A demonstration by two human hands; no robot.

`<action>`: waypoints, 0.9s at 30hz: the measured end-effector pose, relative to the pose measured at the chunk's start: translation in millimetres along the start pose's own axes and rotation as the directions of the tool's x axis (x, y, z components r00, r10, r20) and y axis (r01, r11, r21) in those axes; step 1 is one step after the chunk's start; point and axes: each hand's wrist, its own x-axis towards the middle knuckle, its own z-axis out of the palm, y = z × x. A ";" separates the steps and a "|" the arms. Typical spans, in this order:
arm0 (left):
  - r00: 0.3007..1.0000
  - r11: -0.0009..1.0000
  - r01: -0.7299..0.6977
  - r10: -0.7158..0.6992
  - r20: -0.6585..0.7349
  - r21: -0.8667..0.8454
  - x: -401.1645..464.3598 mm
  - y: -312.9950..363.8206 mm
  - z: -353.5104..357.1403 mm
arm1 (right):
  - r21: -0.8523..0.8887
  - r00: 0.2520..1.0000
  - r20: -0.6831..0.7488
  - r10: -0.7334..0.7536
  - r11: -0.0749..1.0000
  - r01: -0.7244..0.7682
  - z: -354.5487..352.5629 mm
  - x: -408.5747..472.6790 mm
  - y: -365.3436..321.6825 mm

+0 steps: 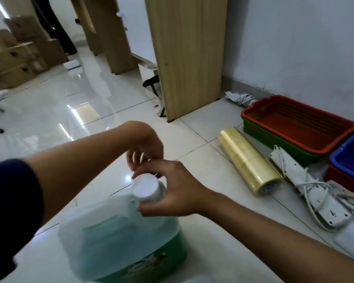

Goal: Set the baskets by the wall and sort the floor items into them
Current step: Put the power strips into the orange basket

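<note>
A large translucent jug of green liquid with a white cap stands on the floor in front of me. My right hand grips its neck just under the cap. My left hand is right behind the cap, fingers curled down around what looks like a thin dark handle. By the wall on the right, a red basket sits nested in a green basket. A blue basket sits on another red one at the right edge.
A long yellowish stack of tape rolls lies on the tiles beside the baskets. White power strips with cords lie next to it, another by the wall. A wooden desk panel stands behind. Cardboard boxes are stacked far left.
</note>
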 end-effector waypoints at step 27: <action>0.761 0.776 -0.418 0.015 -0.649 -0.472 -69.6 -87.1 154.1 | -0.690 0.936 0.351 0.039 0.686 0.230 39.2 37.1 -66.7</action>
